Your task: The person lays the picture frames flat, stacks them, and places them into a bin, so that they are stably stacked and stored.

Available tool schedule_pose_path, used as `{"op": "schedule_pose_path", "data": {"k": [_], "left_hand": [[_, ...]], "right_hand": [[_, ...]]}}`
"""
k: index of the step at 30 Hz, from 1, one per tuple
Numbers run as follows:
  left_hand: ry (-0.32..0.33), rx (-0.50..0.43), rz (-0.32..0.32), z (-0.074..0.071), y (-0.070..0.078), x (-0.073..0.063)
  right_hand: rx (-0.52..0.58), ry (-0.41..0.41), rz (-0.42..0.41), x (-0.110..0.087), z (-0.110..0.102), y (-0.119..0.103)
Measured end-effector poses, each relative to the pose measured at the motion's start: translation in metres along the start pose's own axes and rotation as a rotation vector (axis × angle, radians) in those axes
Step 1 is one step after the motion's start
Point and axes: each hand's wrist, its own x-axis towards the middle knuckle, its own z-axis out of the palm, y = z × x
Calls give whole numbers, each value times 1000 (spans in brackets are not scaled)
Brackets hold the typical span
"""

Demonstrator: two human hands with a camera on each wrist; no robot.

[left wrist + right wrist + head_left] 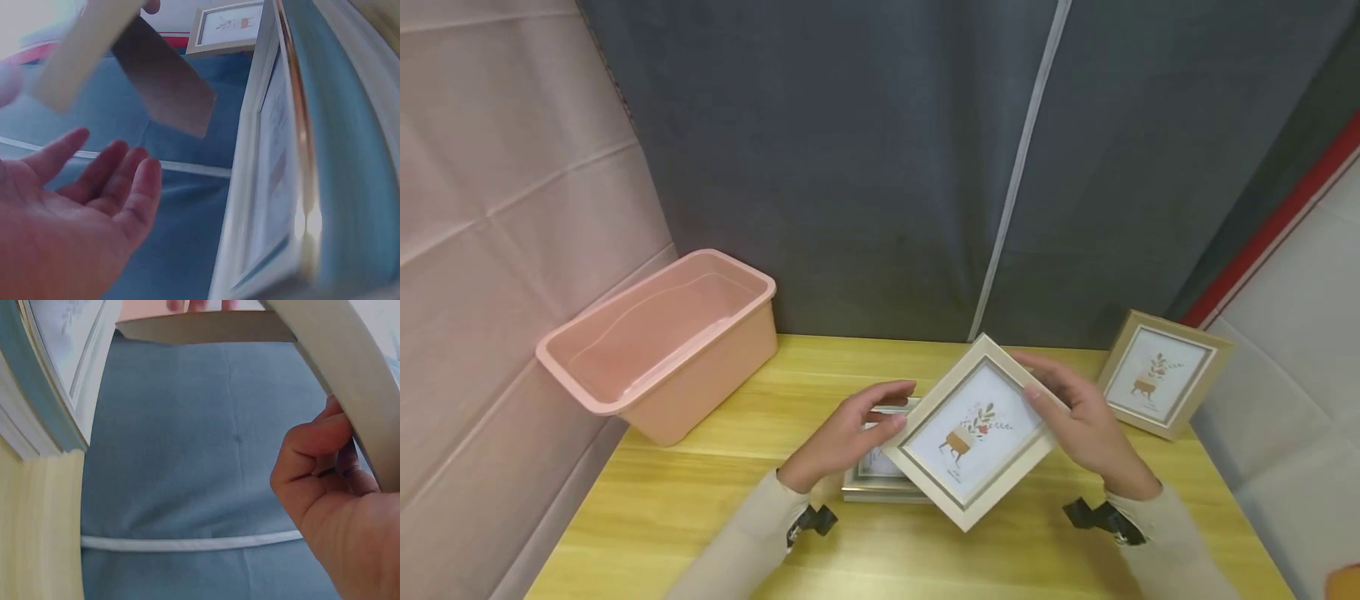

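Observation:
A cream picture frame (936, 492) with a potted-plant print is tilted above the table. My right hand (1090, 429) pinches it at its upper right edge, thumb on the front and fingers behind. In the left wrist view a brown stand flap (169, 81) sticks out from its back. My left hand (842, 433) is by the frame's left corner, fingers spread and loosely bent; the left wrist view shows the palm apart from the frame. Under the held frame lies a stack of picture frames (880, 492), partly hidden by it.
A pink plastic bin (700, 387) stands at the back left of the wooden table (700, 492). At the back right a tan picture frame (1198, 375) stands upright and leans back. A dark curtain (850, 167) hangs behind the table, with pale cloth walls at both sides.

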Motion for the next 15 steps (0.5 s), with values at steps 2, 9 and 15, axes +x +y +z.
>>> {"op": "schedule_pose_path", "data": {"k": [2,9,15], "left_hand": [[-52,-120,-16,3,-3,6],[-222,-495,-60,11,-17,13],[-241,-535,-55,14,-21,11]], "right_hand": [[13,-3,-9,0,4,1],[62,-39,-4,0,16,6],[74,-30,-3,-2,21,12]]}}
